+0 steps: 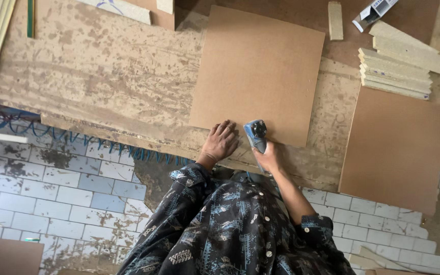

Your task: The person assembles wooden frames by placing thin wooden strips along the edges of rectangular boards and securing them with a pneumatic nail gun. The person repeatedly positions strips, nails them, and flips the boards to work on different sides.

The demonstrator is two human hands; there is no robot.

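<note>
Clearly the left hand lies open and flat on the near corner of a brown board, pinning it to the stained workbench. Just beside it, the right hand is closed around a small blue power tool set at the board's near edge. Beyond the right hand, another board and stacked pale strips wait.

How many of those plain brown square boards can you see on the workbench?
2. One brown board lies mid-bench, with the left hand flat on its near edge and the right hand holding a blue tool there. The second board overhangs the bench's right end. Others may lie hidden.
</note>
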